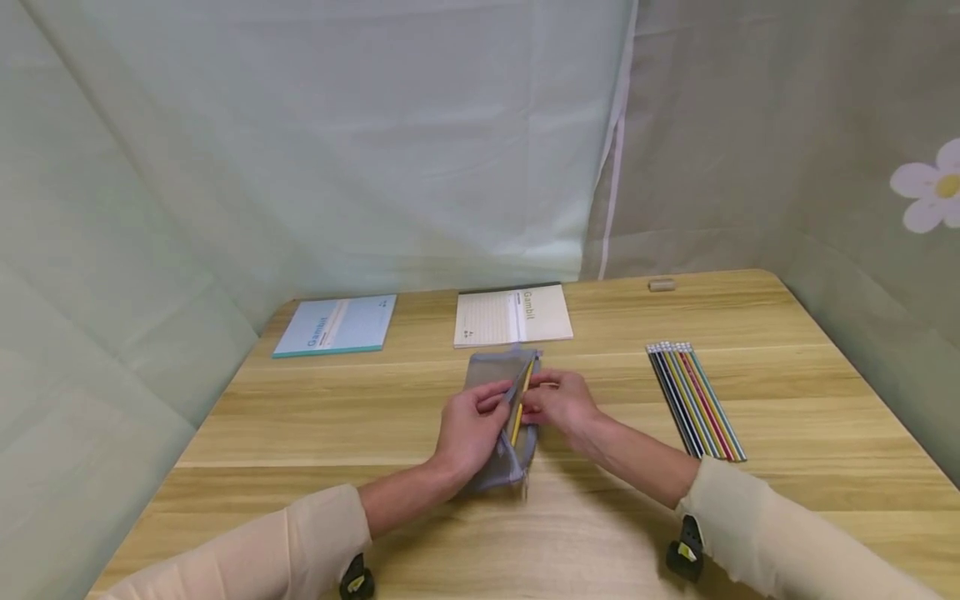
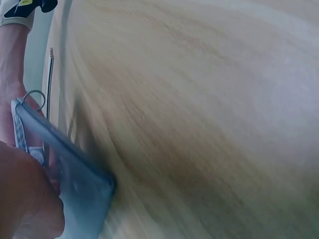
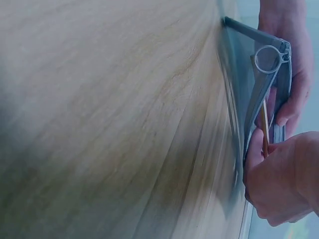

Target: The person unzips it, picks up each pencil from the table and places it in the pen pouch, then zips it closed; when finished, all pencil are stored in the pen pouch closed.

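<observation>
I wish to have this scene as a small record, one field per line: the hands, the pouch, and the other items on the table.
Left hand: holds the pouch
Right hand: fingers on the yellow pencil
Pouch: grey, see-through, unzipped
Yellow pencil: partly inside the pouch
Other pencils: side by side, right of the pouch
Notebooks: blue at far left, cream beyond the pouch
Block: near the far edge

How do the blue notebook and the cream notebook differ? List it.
Cover: the blue notebook is pale blue; the cream notebook is off-white.
Edge: the blue one has a teal strip along its near side; the cream one has a dark strip along its far side.
Place: the cream one lies just beyond the grey pouch; the blue one lies farther left.
Shared: both lie flat, marked "Gambit".
</observation>
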The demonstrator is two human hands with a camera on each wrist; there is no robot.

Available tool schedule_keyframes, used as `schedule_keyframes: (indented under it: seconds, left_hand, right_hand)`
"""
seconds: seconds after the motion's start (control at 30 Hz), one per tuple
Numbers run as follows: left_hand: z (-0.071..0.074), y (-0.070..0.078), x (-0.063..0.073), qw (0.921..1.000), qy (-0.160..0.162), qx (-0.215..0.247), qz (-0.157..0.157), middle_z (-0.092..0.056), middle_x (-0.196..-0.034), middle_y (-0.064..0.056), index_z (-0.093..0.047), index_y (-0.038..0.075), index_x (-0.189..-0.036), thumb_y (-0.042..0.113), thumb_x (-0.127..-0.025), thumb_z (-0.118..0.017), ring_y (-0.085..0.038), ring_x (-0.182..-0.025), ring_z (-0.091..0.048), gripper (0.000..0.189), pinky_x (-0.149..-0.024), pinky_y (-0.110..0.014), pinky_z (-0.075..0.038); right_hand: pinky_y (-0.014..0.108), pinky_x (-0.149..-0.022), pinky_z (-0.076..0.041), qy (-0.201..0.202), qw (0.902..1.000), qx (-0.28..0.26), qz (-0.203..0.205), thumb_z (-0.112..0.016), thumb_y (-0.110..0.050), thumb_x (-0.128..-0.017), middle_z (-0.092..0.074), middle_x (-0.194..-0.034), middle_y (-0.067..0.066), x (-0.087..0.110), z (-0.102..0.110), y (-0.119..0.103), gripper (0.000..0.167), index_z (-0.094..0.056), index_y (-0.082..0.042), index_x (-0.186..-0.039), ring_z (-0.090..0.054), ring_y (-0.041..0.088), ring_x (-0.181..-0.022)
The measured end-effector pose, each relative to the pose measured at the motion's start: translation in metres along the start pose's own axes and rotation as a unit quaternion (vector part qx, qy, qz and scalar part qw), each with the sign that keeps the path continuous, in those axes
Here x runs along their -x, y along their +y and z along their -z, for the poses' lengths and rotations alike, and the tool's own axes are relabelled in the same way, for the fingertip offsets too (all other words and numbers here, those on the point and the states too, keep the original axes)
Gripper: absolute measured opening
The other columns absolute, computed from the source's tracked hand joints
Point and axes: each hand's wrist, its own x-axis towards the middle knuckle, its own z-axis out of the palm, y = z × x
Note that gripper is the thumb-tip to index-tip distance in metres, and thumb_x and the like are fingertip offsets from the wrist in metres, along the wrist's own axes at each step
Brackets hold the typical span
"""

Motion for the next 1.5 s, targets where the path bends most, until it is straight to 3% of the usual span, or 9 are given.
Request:
schedule_keyframes:
  seconds: [0.3,0.73,1.03,1.3,1.5]
  left_hand:
    - [0.005,-0.003,-0.002,0.9991,-0.03,-0.014,-0.026,-0.075,-0.119,-0.022,-0.071,-0.007,-0.129,-0.007,-0.096,-0.068,-0.031,-0.114,-0.073,0.033,-0.09,-0.03,-0.062]
    - [0.007,0.0,-0.001,0.998,-0.029,-0.032,-0.046,-0.075,-0.121,-0.018,-0.071,-0.002,-0.133,-0.003,-0.099,-0.067,-0.026,-0.114,-0.073,0.034,-0.09,-0.029,-0.062]
    - [0.007,0.0,-0.001,0.9976,-0.025,-0.04,-0.051,-0.075,-0.122,-0.019,-0.071,-0.002,-0.133,-0.004,-0.1,-0.067,-0.027,-0.115,-0.072,0.033,-0.09,-0.028,-0.062]
    - [0.008,0.002,-0.001,0.9973,-0.018,-0.055,-0.047,-0.076,-0.12,-0.015,-0.072,0.001,-0.132,-0.003,-0.099,-0.068,-0.023,-0.114,-0.073,0.033,-0.088,-0.027,-0.062]
    - [0.008,0.001,-0.001,0.9966,-0.017,-0.062,-0.051,-0.076,-0.12,-0.016,-0.072,0.001,-0.132,-0.003,-0.099,-0.067,-0.023,-0.113,-0.073,0.033,-0.087,-0.026,-0.062]
  right_hand:
    - [0.032,-0.072,-0.067,-0.008,0.9993,0.031,-0.019,-0.064,0.015,-0.094,-0.072,-0.105,0.028,-0.003,0.0,-0.001,0.04,-0.057,0.017,-0.133,-0.071,0.021,-0.073]
    - [0.03,-0.069,-0.066,-0.039,0.997,0.06,-0.028,-0.063,0.014,-0.096,-0.072,-0.088,0.018,-0.004,0.0,-0.007,0.034,-0.06,0.019,-0.129,-0.07,0.018,-0.072]
    - [0.032,-0.076,-0.067,-0.036,0.9964,0.076,-0.006,-0.062,0.012,-0.099,-0.073,-0.109,0.03,-0.002,-0.002,-0.005,0.04,-0.055,0.02,-0.137,-0.071,0.019,-0.072]
    - [0.029,-0.072,-0.066,-0.027,0.9965,0.078,0.014,-0.063,0.011,-0.099,-0.074,-0.11,0.03,0.0,0.0,-0.009,0.039,-0.057,0.019,-0.137,-0.071,0.018,-0.07]
    - [0.034,-0.079,-0.066,-0.028,0.9957,0.086,0.018,-0.062,0.012,-0.1,-0.07,-0.12,0.033,0.002,0.005,-0.012,0.035,-0.06,0.019,-0.134,-0.074,0.023,-0.078]
